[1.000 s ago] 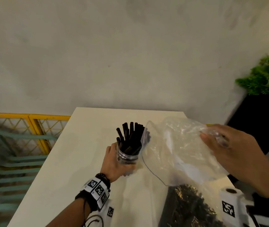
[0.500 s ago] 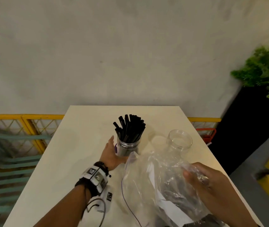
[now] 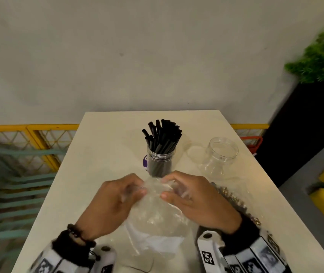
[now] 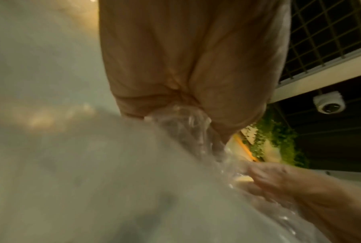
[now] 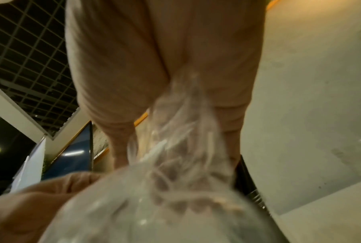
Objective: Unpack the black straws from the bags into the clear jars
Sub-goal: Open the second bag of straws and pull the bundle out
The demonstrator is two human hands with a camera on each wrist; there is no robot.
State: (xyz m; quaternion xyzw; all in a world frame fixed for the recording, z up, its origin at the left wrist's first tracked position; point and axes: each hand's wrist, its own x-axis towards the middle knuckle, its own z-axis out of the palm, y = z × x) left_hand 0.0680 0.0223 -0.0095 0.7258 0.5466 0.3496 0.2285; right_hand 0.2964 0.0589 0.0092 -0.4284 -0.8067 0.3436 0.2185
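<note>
head view: one clear jar [image 3: 160, 161] filled with black straws [image 3: 162, 136], second jar [image 3: 219, 156] empty; our left hand [image 3: 115, 201] and right hand [image 3: 196, 200] fingers pinch an emptied bag [image 3: 157, 213].

Your head view is dim and warm-toned, bowed at the edges; both wrist views are blurred, soft-focused, with glints on the bag [image 5: 175, 148].

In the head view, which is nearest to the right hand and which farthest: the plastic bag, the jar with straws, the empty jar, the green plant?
1. Plastic bag: gripped by the right hand, at the near table edge.
2. Jar with straws: just beyond the fingertips, centre.
3. Empty jar: farther back, to the right.
4. Green plant: off the table, far right.
</note>
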